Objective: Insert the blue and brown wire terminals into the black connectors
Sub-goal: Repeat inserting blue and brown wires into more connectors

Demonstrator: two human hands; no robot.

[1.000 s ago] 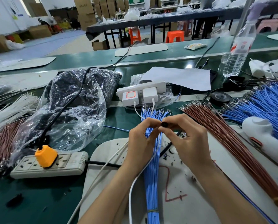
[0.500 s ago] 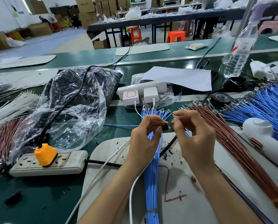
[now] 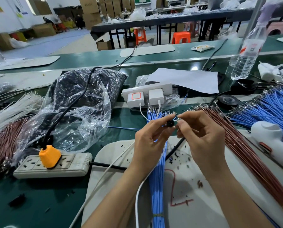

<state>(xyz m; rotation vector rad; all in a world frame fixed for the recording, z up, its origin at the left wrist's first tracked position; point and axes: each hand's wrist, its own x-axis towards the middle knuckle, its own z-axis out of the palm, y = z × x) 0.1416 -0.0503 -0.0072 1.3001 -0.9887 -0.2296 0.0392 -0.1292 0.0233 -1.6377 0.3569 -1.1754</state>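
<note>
Black round connector (image 3: 170, 123) was pinched by fingertips of the left hand (image 3: 149, 142) above the worktop (image 3: 38, 203), holed face toward the wearer, while the right hand (image 3: 203, 137), just to its right, pinched a metal wire terminal (image 3: 179, 119) almost touching the connector's edge.

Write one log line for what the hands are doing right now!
left hand: holds black connector | right hand: pinches wire end beside connector | wire colour: unclear

No text is legible to you: the bottle label (image 3: 251, 48) is blurred; the red marker strokes (image 3: 172, 181) on your mat (image 3: 186, 219) form no characters.
</note>
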